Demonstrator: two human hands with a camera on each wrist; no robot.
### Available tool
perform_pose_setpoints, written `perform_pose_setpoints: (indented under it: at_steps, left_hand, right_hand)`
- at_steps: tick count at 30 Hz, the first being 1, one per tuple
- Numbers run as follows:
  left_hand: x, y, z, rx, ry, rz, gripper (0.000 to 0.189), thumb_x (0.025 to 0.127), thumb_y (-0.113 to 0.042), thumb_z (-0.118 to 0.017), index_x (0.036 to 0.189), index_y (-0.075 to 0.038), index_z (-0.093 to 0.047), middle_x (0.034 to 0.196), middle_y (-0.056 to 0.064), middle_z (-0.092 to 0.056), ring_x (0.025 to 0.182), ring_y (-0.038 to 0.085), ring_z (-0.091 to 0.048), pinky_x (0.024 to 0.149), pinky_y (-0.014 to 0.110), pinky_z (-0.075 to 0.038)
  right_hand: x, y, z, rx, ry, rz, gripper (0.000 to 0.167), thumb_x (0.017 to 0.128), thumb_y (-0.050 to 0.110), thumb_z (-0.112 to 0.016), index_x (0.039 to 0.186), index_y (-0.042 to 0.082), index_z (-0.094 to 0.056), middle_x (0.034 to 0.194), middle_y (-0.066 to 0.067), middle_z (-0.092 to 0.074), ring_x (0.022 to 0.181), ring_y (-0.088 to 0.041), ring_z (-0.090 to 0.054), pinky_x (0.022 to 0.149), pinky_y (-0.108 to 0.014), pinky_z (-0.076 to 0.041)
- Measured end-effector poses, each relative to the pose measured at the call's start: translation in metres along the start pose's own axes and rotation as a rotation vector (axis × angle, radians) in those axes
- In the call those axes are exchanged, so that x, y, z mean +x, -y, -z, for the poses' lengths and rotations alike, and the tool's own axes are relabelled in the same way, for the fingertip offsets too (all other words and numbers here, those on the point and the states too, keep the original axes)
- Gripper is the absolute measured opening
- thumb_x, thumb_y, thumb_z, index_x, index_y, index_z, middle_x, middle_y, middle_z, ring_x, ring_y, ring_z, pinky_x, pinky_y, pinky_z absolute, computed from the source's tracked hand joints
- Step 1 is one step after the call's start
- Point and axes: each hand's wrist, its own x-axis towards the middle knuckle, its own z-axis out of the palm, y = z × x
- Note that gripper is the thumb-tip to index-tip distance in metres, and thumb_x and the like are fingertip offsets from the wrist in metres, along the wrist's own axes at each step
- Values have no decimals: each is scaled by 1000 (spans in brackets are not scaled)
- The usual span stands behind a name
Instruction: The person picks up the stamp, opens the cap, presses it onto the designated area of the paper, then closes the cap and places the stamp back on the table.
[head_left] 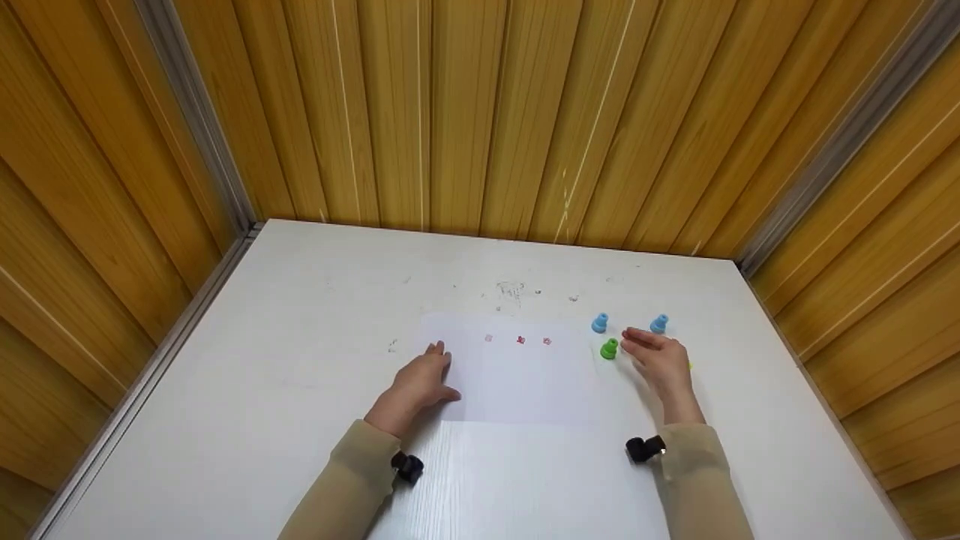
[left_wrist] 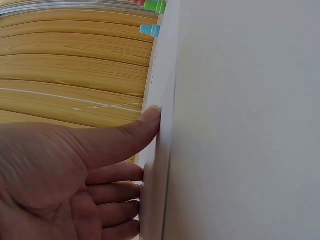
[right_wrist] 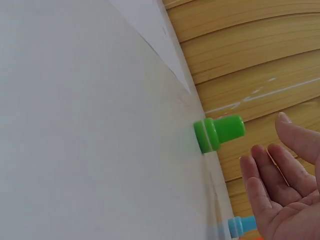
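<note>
A sheet of white paper point(head_left: 525, 382) lies on the table with three small red stamp prints along its upper part. My left hand point(head_left: 420, 379) rests at the sheet's left edge, thumb and fingertips down on it; in the left wrist view the thumb point(left_wrist: 132, 137) touches the surface. To the right of the sheet stands a green toy stamp point(head_left: 609, 349), upright with its cap on the table. Just right of it hovers my right hand point(head_left: 664, 367), fingers loosely bent with nothing between them. A gap shows between these fingers and the green stamp point(right_wrist: 220, 132) in the right wrist view.
Two blue stamps point(head_left: 600, 323) stand behind the green one, the other blue stamp point(head_left: 659, 324) beyond my right hand. A bit of yellow point(head_left: 690, 366) peeks out beside that hand. Dark smudges point(head_left: 511, 291) mark the white table behind the paper. Wood-patterned walls enclose the table.
</note>
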Motion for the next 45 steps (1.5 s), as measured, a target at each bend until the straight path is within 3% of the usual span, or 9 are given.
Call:
perform_pose_setpoints:
  at_steps: [7, 14, 19, 25, 29, 34, 36, 39, 45]
  left_hand:
    - [-2, -2, 1, 5, 3, 4, 79, 83, -21, -86, 149, 3, -50, 165, 21, -33, 156, 35, -31, 128, 47, -29]
    - [0, -4, 1, -8, -2, 26, 79, 83, -20, -87, 149, 3, -49, 165, 20, -34, 156, 35, -31, 129, 46, -28]
    - [0, -3, 1, -16, 4, 17, 79, 84, -20, -86, 150, 3, -48, 166, 20, -33, 157, 34, -29, 129, 46, -27]
    - [1, -2, 1, -7, 1, 12, 79, 84, -21, -86, 149, 3, -49, 166, 20, -33, 157, 35, -30, 129, 46, -27]
    - [0, -3, 1, -3, 4, 23, 80, 83, -20, -87, 150, 3, -49, 166, 19, -34, 157, 34, -30, 129, 46, -27]
    - [0, -7, 2, -30, -28, 7, 78, 85, -19, -85, 150, 2, -48, 164, 19, -36, 156, 33, -31, 129, 46, -28]
    - [-1, -11, 2, -65, -68, -38, 71, 89, -19, -81, 149, 3, -50, 161, 20, -42, 154, 35, -36, 127, 48, -31]
    - [-4, -18, 1, -195, -134, -128, 57, 95, -22, -75, 144, 2, -56, 153, 21, -53, 147, 37, -47, 123, 50, -38]
    - [-8, -36, -10, -500, -236, -289, 44, 97, -22, -73, 135, -1, -65, 136, 15, -69, 128, 33, -65, 108, 44, -54]
  right_hand:
    - [7, -7, -14, -23, 65, -12, 52, 92, 11, -78, 141, 1, -61, 144, -16, -63, 116, -9, -65, 90, -11, -56]
    - [9, -8, -19, -152, 38, -23, 42, 96, 15, -75, 135, 6, -67, 143, -15, -64, 136, -29, -57, 97, -18, -57]
    - [8, -6, -19, -197, 14, -3, 39, 96, 15, -74, 134, 7, -69, 140, -15, -66, 132, -28, -61, 94, -17, -57]
    - [4, -1, -20, -172, -20, 12, 39, 96, 18, -75, 133, 9, -69, 140, -15, -66, 122, -23, -65, 85, -13, -58]
    - [-3, 8, -22, -166, -43, 63, 41, 93, 25, -79, 130, 10, -72, 135, -12, -70, 115, -15, -67, 82, -10, -56]
    - [-15, 24, -32, -23, 12, 101, 45, 93, 24, -79, 132, 5, -69, 120, 3, -76, 104, 1, -66, 86, -7, -54]
    - [-21, 31, -39, 73, 60, 107, 45, 94, 20, -78, 133, 1, -67, 114, 9, -77, 101, 4, -68, 89, -10, -56]
    - [-32, 37, -54, 204, 123, 116, 43, 94, 12, -75, 133, -4, -65, 109, 9, -78, 102, 1, -71, 93, -15, -57]
    - [-61, 41, -93, 308, 194, 157, 32, 96, 2, -70, 127, -6, -67, 113, -2, -78, 104, -8, -74, 94, -22, -59]
